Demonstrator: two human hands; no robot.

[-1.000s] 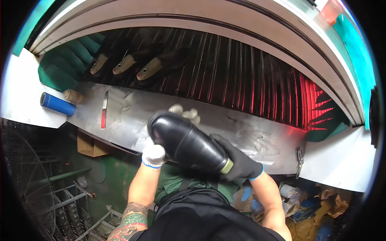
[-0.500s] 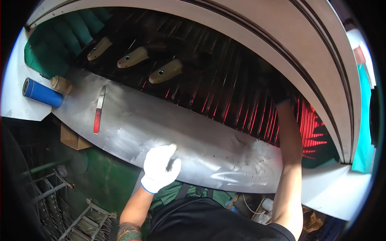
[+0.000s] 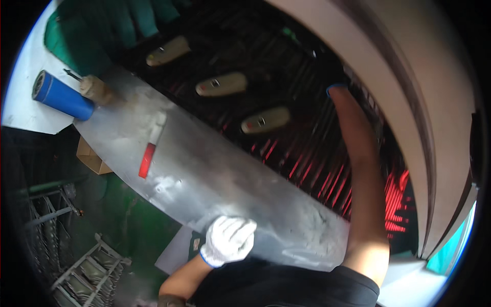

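- Left hand is loosely clenched, seemingly empty.
- Right hand is in shadow; grip cannot be told.
- Lasts on slats could be toppled if the right forearm is swung left.

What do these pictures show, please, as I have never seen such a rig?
No robot here: a fisheye camera on a person's head looks down at their own hands, bending straight edges. The white-gloved left hand is by the near edge of the metal worktop, with nothing visible in it. The right forearm extends over a dark ribbed bed; its hand is lost in shadow, so what it holds is unclear. Three pale shoe lasts lie over that bed. A blurred red-handled knife lies on the worktop; a blue cylinder lies by its left end.
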